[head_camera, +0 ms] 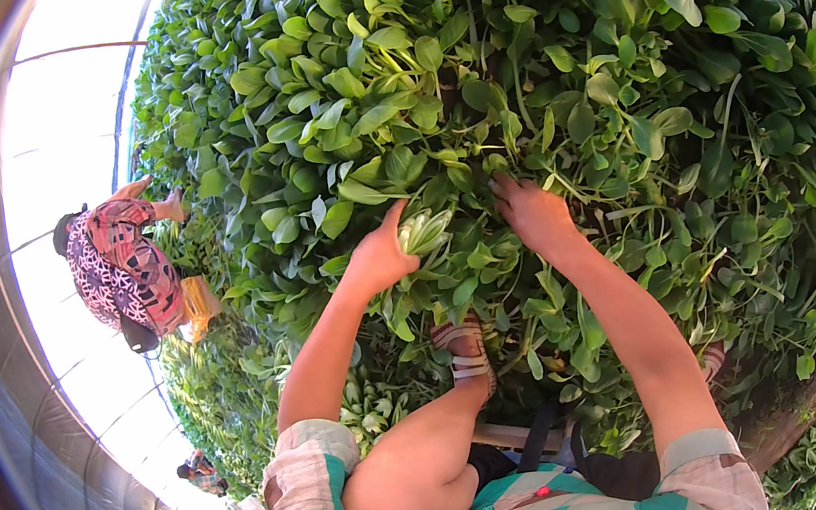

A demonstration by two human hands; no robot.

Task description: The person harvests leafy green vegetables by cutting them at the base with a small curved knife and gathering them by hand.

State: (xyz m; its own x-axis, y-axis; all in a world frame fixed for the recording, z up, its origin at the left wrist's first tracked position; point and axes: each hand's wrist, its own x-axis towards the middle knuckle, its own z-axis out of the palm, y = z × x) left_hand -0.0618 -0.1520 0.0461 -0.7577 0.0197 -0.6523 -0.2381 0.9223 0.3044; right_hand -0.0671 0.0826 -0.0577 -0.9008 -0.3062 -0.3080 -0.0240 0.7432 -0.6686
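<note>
My left hand (381,254) is closed around a bunch of leafy greens (424,232), their pale cut-looking stem ends pointing toward the right of the hand. To its right, my right hand (533,212) reaches down among the standing green plants (480,258); its fingertips are partly hidden by leaves, and whether they grip a stem does not show. Dense leafy greens (376,107) with broad rounded leaves stand beyond both hands. Below my left hand, a pile of greens with pale bases (374,410) lies beside my leg.
My sandalled foot (466,346) stands among the plants, near a low seat (515,435). Another person (126,268) in patterned clothes bends over the bed at left, and a further person (203,473) is farther off. A bare soil strip (809,398) runs at lower right.
</note>
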